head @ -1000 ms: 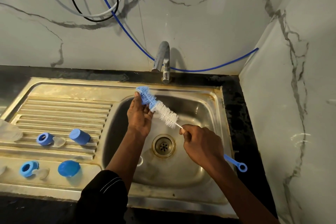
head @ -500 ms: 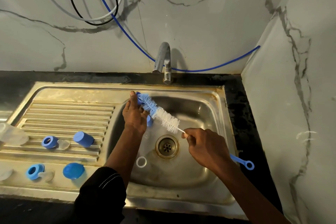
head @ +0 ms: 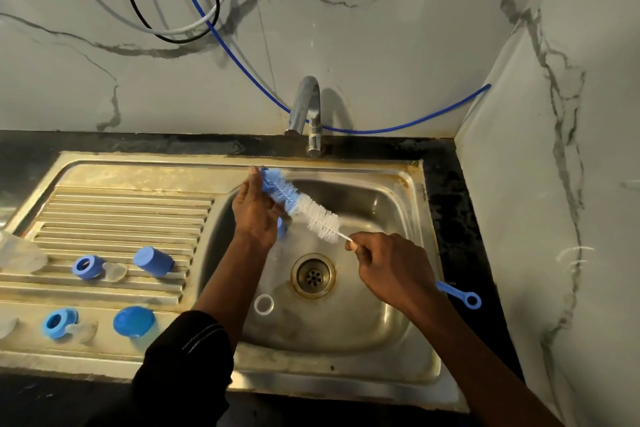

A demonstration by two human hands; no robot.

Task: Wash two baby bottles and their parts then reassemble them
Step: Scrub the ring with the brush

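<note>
Bottle caps [head: 153,261] lie on drainboard [head: 121,211]; brush [head: 311,215] held over sink [head: 384,191]; ring [head: 264,304] beside drain [head: 313,275].

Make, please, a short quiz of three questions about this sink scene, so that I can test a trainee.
1. True or false: the small white plastic ring lies inside the steel sink basin, left of the round metal drain.
2. The right hand grips the blue and white bristle bottle brush by: A) its white bristles; B) its stem, below the bristles; C) its looped end.
3. Short answer: which part of this brush does the left hand hold?
Key: 1 true; 2 B; 3 the blue bristle tip.
</note>
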